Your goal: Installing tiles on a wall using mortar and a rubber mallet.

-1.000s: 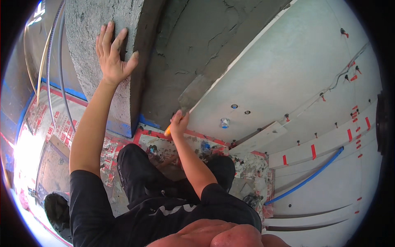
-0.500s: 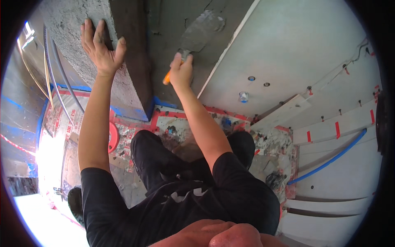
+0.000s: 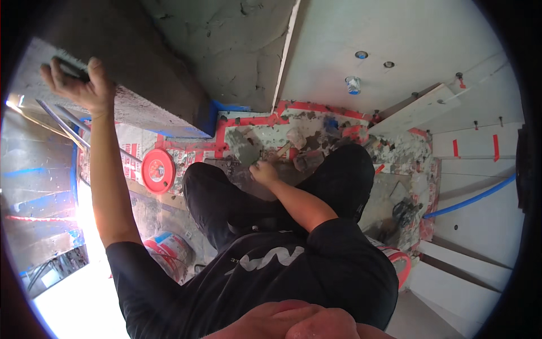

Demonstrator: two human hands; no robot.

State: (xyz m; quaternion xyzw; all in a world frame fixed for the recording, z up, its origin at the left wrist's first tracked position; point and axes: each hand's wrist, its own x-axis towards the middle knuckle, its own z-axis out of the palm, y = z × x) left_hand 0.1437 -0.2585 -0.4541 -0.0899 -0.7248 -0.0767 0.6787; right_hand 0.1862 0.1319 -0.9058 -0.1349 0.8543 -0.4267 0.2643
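My left hand (image 3: 82, 90) rests against the rough end of a mortar-coated block (image 3: 141, 62) at the far left. Its fingers are apart; a dark patch shows between fingers and thumb, and I cannot tell what it is. Low between my knees, my right hand (image 3: 264, 171) is closed round the handle of a trowel, largely hidden by the fingers. Its blade (image 3: 244, 148) points away from me and looks covered in grey mortar. Below it a grey surface (image 3: 240, 178) lies partly behind my leg. Fresh grey mortar (image 3: 231, 62) coats the wall ahead.
Red-taped paper (image 3: 248, 120) covers the floor, littered with debris. A red lid (image 3: 158, 171) and a bucket (image 3: 169, 254) are at my left; another red-rimmed bucket (image 3: 401, 265) is at my right. White wall panels (image 3: 406, 34), a board (image 3: 418, 110) and a blue hose (image 3: 471, 203) lie rightward.
My right hand has brought the trowel down from the mortared wall to between my knees. The view has tilted down, and my left hand shows farther left, still at the block.
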